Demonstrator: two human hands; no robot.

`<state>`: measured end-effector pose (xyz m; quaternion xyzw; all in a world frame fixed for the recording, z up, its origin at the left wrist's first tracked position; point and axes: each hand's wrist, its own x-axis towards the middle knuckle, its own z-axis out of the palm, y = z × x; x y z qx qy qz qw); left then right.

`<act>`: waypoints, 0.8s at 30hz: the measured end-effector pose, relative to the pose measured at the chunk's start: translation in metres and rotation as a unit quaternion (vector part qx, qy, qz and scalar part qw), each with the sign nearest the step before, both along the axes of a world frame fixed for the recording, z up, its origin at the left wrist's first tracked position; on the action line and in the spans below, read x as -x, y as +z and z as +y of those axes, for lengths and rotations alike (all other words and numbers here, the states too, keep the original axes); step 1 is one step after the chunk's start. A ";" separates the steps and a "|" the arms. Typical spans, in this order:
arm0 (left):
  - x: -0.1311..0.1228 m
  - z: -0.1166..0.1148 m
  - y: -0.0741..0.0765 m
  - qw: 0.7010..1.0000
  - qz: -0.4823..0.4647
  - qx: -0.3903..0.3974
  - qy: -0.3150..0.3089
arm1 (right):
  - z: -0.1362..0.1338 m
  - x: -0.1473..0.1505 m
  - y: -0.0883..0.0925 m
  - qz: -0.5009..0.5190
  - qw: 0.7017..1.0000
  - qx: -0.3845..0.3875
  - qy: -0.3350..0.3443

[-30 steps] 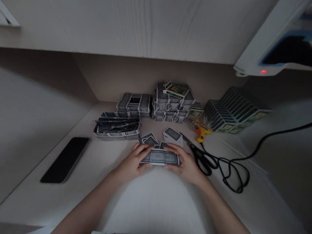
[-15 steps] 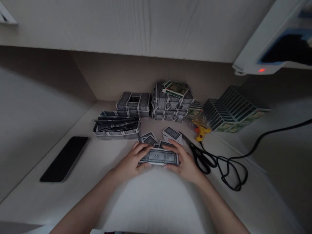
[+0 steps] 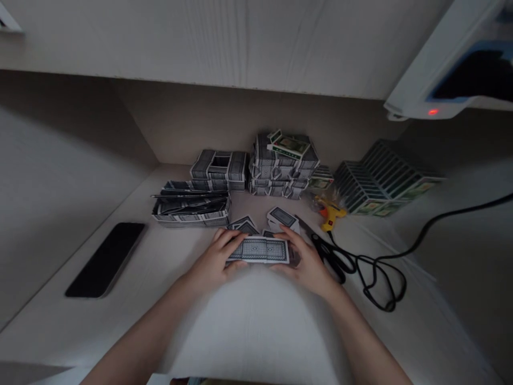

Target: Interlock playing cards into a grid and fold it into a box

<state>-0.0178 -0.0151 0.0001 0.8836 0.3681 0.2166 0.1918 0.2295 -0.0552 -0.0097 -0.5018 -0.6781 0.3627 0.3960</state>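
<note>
Both my hands grip one patterned grey-blue card piece (image 3: 259,250), long and flat, just above the white desk (image 3: 248,321). My left hand (image 3: 214,260) pinches its left end, fingers curled over the top edge. My right hand (image 3: 306,262) holds its right end the same way. Just behind the piece lie loose small cards (image 3: 282,217) of the same pattern.
Stacks of folded card boxes (image 3: 276,166) stand at the back wall, with an open tray of flat pieces (image 3: 192,208) to the left. A black phone (image 3: 106,259) lies far left. Black scissors (image 3: 328,254), a yellow glue gun (image 3: 331,214) and its black cord (image 3: 385,283) lie right.
Both hands have lifted the card piece slightly and shifted it a little away from me. Nothing else on the desk has moved.
</note>
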 end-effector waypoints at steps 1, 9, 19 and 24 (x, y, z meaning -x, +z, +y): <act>0.000 0.000 0.000 1.000 -0.001 0.001 -0.001 | 0.000 -0.001 0.000 0.000 1.000 0.000 -0.001; 0.000 0.000 0.002 1.000 -0.010 0.012 -0.021 | -0.001 0.001 -0.004 0.081 0.996 0.032 0.016; 0.001 0.000 0.001 0.999 -0.007 0.020 -0.032 | -0.001 0.002 -0.008 0.125 0.990 0.057 0.032; 0.000 0.000 0.001 0.999 -0.003 0.025 -0.034 | -0.001 0.005 -0.007 0.128 0.990 0.054 0.035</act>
